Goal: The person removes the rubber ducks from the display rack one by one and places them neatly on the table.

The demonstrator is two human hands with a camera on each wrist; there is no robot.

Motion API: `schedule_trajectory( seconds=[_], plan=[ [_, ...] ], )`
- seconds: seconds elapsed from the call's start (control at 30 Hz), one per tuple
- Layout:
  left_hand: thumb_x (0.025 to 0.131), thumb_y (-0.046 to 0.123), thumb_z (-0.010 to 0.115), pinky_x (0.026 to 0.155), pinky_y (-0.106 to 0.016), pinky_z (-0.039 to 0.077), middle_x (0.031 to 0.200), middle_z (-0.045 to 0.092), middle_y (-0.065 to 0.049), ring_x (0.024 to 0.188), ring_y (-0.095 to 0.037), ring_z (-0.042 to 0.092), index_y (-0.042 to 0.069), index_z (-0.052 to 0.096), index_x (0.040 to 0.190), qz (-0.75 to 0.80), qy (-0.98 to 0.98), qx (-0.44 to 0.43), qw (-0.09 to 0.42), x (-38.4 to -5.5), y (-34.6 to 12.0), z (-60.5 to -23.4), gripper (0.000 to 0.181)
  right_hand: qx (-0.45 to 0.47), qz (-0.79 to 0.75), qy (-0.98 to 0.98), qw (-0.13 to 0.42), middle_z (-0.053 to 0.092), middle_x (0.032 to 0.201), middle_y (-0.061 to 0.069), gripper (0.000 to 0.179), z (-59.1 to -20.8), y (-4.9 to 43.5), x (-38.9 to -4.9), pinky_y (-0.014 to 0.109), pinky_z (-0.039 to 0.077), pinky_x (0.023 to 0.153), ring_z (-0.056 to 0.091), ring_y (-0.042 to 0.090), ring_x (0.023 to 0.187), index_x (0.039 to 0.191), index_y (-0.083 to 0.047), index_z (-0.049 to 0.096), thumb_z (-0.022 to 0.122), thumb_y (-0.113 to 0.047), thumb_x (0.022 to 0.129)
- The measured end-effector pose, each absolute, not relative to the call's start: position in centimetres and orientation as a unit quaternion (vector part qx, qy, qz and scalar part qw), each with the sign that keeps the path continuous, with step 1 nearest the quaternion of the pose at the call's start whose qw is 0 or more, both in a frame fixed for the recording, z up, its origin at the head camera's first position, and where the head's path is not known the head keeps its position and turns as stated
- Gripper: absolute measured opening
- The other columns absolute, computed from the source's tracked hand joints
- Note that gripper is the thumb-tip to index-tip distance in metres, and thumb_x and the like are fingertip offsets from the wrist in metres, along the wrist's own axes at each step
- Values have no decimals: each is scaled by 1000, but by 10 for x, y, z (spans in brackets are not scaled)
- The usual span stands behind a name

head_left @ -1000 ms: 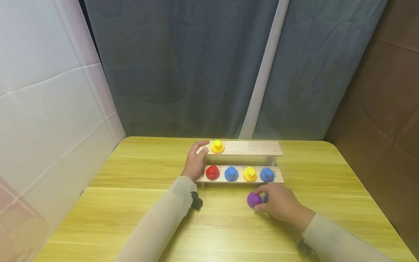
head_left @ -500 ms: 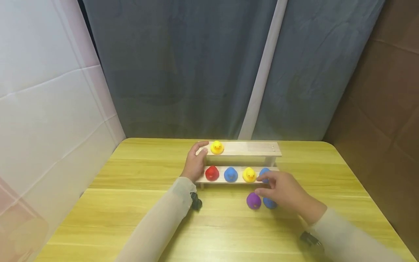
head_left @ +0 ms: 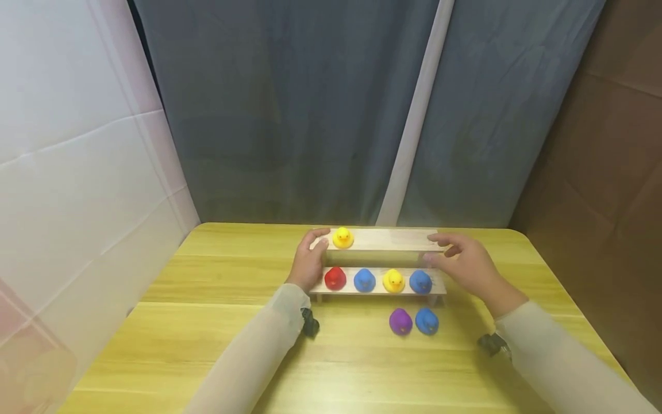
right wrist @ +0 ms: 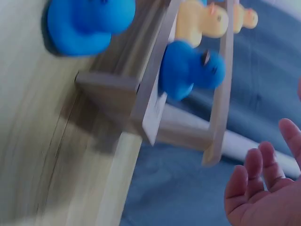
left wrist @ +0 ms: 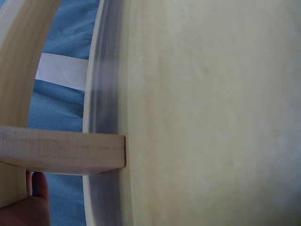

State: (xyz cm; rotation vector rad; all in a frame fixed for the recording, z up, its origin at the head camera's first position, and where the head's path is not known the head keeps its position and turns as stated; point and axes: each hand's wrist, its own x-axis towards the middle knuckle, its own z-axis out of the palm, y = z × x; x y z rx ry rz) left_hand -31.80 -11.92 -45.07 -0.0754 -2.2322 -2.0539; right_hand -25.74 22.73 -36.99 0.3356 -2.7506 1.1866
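A two-tier wooden rack [head_left: 390, 240] stands on the table. My left hand [head_left: 307, 263] grips its left end at the upper shelf, thumb and fingers round the board. A yellow rubber duck [head_left: 342, 237] sits on that shelf beside my fingers. Along the lower shelf are a red duck [head_left: 335, 278], a blue duck [head_left: 364, 280], another yellow duck [head_left: 393, 281] and a second blue duck [head_left: 420, 282]. At the rack's right end is my right hand [head_left: 468, 265]; in the right wrist view its fingers [right wrist: 254, 165] are loosely spread, apart from the wood and holding nothing.
In front of the rack, a purple duck [head_left: 400, 322] and a blue duck [head_left: 427, 321] lie side by side on the wooden table [head_left: 217, 345]. A dark curtain [head_left: 320, 115] hangs behind, with a white panel [head_left: 88, 172] left and a brown one [head_left: 595, 172] right.
My right hand has left the purple duck and moved up and away to the rack's upper right end, uncovering the blue ducks. My left hand keeps its grip on the rack.
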Motion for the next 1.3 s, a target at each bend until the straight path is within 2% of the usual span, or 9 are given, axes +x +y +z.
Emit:
schedule_trajectory(
  seconds=[0.07, 0.17, 0.27, 0.47, 0.83, 0.93, 1.1, 1.23, 1.3],
  plan=[
    [97, 36, 51, 100, -41, 33, 131, 51, 4, 113, -22, 50, 37, 59, 122, -672, -738, -23, 54, -318, -119, -452, 26, 96, 400, -909, 66, 55, 129, 11, 61, -372, 233, -264, 40, 51, 72, 55, 32, 106, 131, -19, 61, 70, -55, 83],
    [97, 35, 51, 85, -37, 40, 123, 54, -3, 95, -26, 54, 38, 59, 122, -671, -739, -22, 55, -317, -119, -453, 26, 79, 416, -903, 67, 51, 133, 12, 63, -374, 239, -271, 37, 50, 70, 53, 32, 106, 133, -17, 59, 69, -55, 84],
    [97, 34, 50, 81, -35, 40, 121, 54, -6, 92, -30, 54, 36, 59, 122, -672, -738, -23, 60, -316, -119, -453, 27, 65, 437, -895, 60, 47, 138, 12, 64, -377, 244, -278, 36, 50, 71, 53, 32, 107, 136, -17, 56, 67, -55, 85],
    [98, 31, 51, 102, -43, 32, 131, 51, 1, 114, -25, 50, 33, 59, 123, -678, -732, -27, 62, -317, -119, -453, 26, 67, 470, -879, 31, 40, 148, 11, 63, -384, 248, -291, 39, 48, 79, 54, 34, 109, 139, -17, 53, 68, -49, 88],
    [97, 35, 51, 109, -49, 26, 133, 50, 7, 120, -20, 45, 38, 59, 121, -670, -740, -17, 59, -318, -119, -453, 25, 64, 510, -857, -34, 39, 150, 9, 66, -401, 252, -314, 49, 47, 93, 54, 35, 115, 142, -21, 50, 65, -54, 87],
    [97, 34, 51, 102, -49, 34, 127, 54, 3, 107, -28, 52, 37, 59, 122, -675, -736, -21, 57, -319, -119, -452, 26, 64, 539, -838, -58, 38, 151, 7, 64, -406, 252, -319, 54, 41, 101, 45, 35, 129, 142, -21, 50, 65, -51, 88],
    [98, 34, 50, 81, -34, 40, 118, 56, -9, 86, -24, 56, 38, 59, 122, -673, -738, -23, 56, -320, -118, -452, 26, 68, 545, -832, -81, 35, 153, 5, 60, -409, 251, -324, 54, 38, 104, 33, 33, 138, 142, -24, 50, 66, -48, 89],
    [97, 34, 50, 59, -29, 38, 103, 53, -26, 59, -21, 44, 38, 59, 121, -676, -735, -25, 56, -319, -118, -452, 26, 64, 546, -830, -91, 33, 154, 6, 57, -402, 244, -321, 55, 36, 105, 32, 34, 139, 142, -23, 49, 64, -44, 92],
    [97, 34, 50, 63, -30, 40, 105, 55, -21, 64, -23, 50, 38, 59, 121, -676, -734, -25, 58, -319, -119, -451, 26, 66, 552, -826, -93, 34, 153, 8, 54, -396, 239, -317, 56, 35, 105, 32, 35, 139, 142, -19, 50, 63, -38, 94]
  ],
)
